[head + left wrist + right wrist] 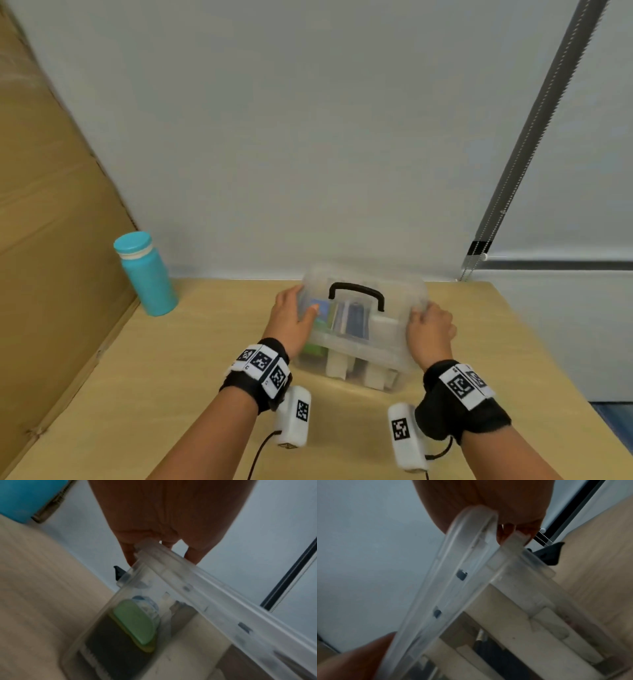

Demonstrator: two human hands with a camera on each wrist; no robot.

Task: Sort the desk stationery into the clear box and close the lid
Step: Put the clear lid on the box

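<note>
The clear box [363,358] stands on the wooden desk [171,394] with stationery inside: a green pad [135,623], blue and dark items, and cream blocks [513,615]. Above it the clear lid [359,284] with its black handle [356,294] hangs tilted and blurred, apart from the box rim [522,566] on the near side. My left hand [298,308] grips the lid's left end, with its fingers [130,555] curled over the edge. The lid's right end is gripped by my right hand [424,315]. A black latch [551,553] hangs at the box's end.
A teal bottle [145,274] stands at the desk's back left beside a cardboard panel [51,205]. The grey wall runs close behind the box. A blind cord [534,137] hangs at the right. The desk's right edge [548,359] drops off near my right hand.
</note>
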